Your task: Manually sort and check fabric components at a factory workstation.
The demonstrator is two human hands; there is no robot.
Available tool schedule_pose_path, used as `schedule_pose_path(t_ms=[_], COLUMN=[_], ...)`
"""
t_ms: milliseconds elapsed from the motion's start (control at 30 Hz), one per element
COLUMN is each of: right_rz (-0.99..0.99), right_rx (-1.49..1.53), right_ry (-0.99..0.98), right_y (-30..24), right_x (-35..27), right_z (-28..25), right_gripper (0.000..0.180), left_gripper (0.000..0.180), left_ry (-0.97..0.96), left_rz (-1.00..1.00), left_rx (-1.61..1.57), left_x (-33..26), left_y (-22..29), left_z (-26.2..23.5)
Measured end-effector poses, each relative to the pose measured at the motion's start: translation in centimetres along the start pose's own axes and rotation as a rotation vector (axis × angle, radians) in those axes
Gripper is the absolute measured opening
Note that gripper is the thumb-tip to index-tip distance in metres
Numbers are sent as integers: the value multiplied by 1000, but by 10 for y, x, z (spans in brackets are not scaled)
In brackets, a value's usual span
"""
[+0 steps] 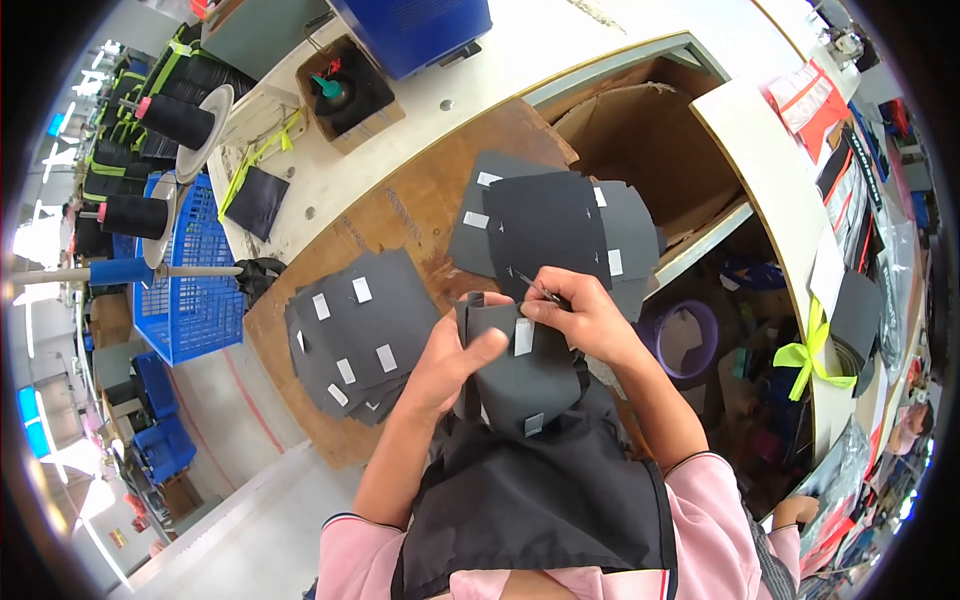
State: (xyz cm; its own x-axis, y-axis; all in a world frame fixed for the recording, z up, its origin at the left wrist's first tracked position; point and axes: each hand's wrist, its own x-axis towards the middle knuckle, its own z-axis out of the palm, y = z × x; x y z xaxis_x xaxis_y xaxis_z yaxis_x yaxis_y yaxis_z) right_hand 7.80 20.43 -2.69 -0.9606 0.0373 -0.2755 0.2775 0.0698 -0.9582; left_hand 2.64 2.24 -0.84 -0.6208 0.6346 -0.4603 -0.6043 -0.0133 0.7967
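Close to my body I have a dark grey fabric panel (530, 375) with white tabs on it. My left hand (440, 360) is closed on its left edge, thumb on top, and the panel's upper part is folded over. My right hand (580, 315) is closed at the upper right edge, gripping a small pointed metal tool (540, 287) that looks like thread snips; the palm hides most of it. Left of my hands lies a stack of similar grey panels (350, 325) with white tabs. Beyond them, more panels (548, 225) lie overlapped, the top one darker with small white marks.
The panels lie on a brown board (400, 215) by a white worktable. A cardboard box (640, 140) sits in the table's opening, with a purple ring (686, 340) below. Thread cones (135, 217) and a blue crate (190, 280) stand left. Another person's hand (797, 510) is at lower right.
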Motion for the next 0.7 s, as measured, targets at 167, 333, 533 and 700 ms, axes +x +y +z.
schedule_pose_path(t_ms=[167,333,533,700], right_rz=[-191,-502,-573,-577], right_rx=[-113,-598,-647,-541], right_ry=[298,419,370,428], right_y=[-6,6,8,16], right_x=[-8,-39,-31,-31], right_z=[19,13,9,12], right_gripper=[15,32,29,25], left_gripper=[26,21,19,22], left_ry=[166,200,182,208], left_rz=[-96,-43,-64,-63], left_rx=[-41,-36,34,23], left_x=[7,5,3,4], left_y=[-1,-2,-2,0], left_z=[-6,-2,0,-3])
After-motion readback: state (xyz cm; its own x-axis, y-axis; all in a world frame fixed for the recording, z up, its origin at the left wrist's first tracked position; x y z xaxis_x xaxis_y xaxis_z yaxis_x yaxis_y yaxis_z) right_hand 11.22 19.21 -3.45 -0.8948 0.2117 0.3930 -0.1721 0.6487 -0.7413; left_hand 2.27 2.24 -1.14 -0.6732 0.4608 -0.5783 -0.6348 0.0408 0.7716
